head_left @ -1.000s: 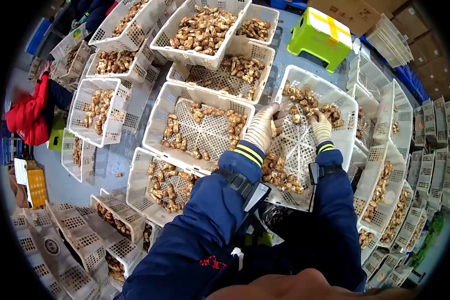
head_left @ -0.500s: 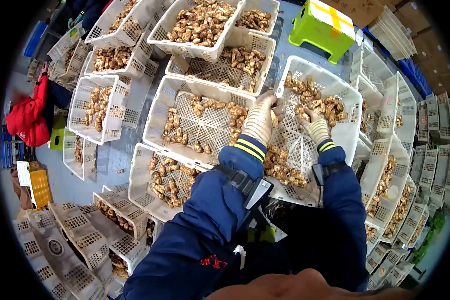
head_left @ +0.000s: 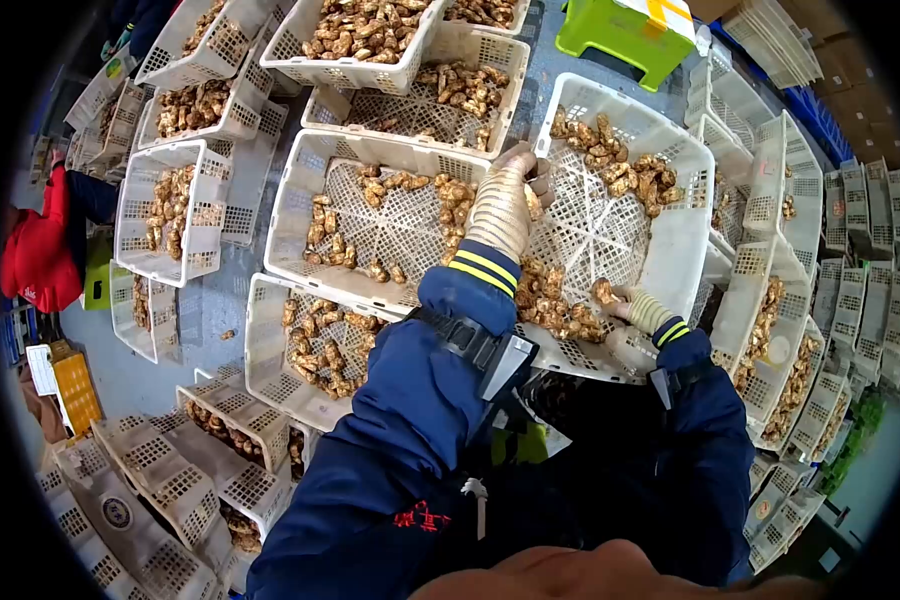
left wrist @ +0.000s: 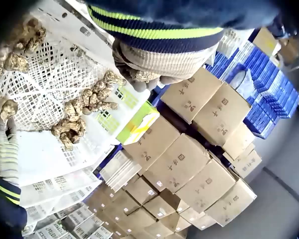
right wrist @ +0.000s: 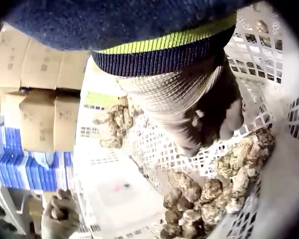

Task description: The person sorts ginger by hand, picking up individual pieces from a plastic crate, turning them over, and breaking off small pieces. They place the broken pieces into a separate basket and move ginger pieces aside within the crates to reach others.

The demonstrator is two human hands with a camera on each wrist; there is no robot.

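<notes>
My left hand (head_left: 502, 208), in a striped knit glove, is over the left rim of a white plastic crate (head_left: 682, 262) and holds a mushroom (head_left: 533, 203) in its curled fingers. That mushroom (right wrist: 60, 213) shows in the right wrist view too. Inside the crate's near right corner, my gloved right hand (head_left: 642, 318) pinches another mushroom (head_left: 604, 291) between thumb and fingers. The left wrist view has this mushroom (left wrist: 9, 108) at the fingertips. Brown-and-white mushrooms lie in a near heap (head_left: 558, 312) beside the right hand and a far heap (head_left: 638, 178) along the back.
To the left stand a crate with mushrooms around its edges (head_left: 292, 240) and a smaller mushroom crate (head_left: 262, 372). Stacked crates (head_left: 760, 310) line the right side. A green stool (head_left: 625, 40) is behind, near cardboard boxes (left wrist: 174, 159). A person in red (head_left: 42, 250) is far left.
My right hand has moved from the far heap toward the crate's near edge, a mushroom now at its fingertips. My left hand stays by the left rim. The head view has shifted slightly.
</notes>
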